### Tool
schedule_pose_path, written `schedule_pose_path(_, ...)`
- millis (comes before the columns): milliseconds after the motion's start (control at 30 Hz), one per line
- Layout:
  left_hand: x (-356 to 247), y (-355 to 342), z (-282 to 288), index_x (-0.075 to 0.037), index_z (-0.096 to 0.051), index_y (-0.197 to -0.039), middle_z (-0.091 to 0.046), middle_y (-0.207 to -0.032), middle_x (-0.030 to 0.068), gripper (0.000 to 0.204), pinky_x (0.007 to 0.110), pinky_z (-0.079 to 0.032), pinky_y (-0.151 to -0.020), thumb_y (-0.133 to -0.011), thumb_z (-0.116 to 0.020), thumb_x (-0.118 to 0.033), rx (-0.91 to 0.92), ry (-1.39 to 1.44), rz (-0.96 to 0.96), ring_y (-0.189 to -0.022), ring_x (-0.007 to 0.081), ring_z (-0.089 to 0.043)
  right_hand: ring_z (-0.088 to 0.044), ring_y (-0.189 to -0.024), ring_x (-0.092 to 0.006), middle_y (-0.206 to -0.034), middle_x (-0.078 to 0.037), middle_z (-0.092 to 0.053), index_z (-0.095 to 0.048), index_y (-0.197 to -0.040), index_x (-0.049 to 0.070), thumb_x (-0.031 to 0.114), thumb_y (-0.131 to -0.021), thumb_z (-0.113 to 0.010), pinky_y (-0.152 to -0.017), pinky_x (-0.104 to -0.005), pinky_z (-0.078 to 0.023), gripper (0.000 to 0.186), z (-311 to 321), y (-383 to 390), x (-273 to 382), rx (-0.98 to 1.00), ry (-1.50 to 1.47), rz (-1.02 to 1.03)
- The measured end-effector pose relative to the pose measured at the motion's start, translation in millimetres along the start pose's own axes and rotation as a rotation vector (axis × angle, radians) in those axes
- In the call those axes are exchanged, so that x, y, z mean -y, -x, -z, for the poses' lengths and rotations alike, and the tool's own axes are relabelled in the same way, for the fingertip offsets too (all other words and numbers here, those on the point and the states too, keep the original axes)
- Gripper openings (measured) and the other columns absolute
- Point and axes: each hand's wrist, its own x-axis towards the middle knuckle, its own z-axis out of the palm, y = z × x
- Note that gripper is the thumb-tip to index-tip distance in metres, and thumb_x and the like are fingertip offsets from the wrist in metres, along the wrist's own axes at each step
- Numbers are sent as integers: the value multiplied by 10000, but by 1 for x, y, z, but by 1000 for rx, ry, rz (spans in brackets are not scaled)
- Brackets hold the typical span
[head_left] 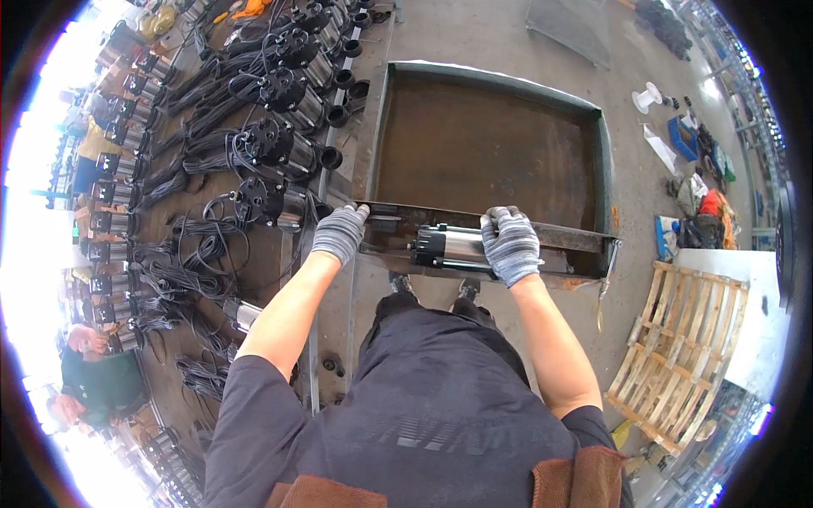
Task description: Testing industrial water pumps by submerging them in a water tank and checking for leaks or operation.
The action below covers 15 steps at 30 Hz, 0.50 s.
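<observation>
A silver, black-ended cylindrical submersible pump [464, 245] lies on its side in the narrow trough along the near side of a rectangular metal tank [605, 161]. My right hand [513, 247], in a grey striped glove, is closed over the pump's right end and hides it. Its curled fingertips reach toward the tank's near wall. My left hand [340, 233], gloved alike, closes over the rim at the tank's near left corner, left of the pump and apart from it. The tank's inside is brown, with what looks like murky water or a rusty bottom.
Rows of similar pumps [275, 144] with coiled black cables [199, 262] stand at left, close to my left arm. Another person [106, 381] is at far left. A wooden pallet [682, 347], a blue crate [683, 140] and a white spool [647, 97] lie on the right.
</observation>
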Motion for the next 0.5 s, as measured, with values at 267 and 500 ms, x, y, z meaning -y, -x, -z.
schedule_pose_path(267,6,-18,-1,-75,-601,-1175,-651,-1055,203,238,453,-572,-775,-966,-500,-126,153,-25,-28,-991,347,-679,-638,-950,-362,-976,-177,-685,-693,-979,55,256,-943,-585,-885,-449,-512,231,0,0,3,-8,24,-35)
schedule_pose_path(500,21,-21,-29,-76,-592,-1164,-662,-1069,211,239,489,-519,-845,-1013,-501,-237,169,235,50,-993,412,-657,-636,-947,-364,-963,-178,-675,-689,-972,57,252,-943,-583,-879,-449,-512,224,-1,0,3,-27,29,-52)
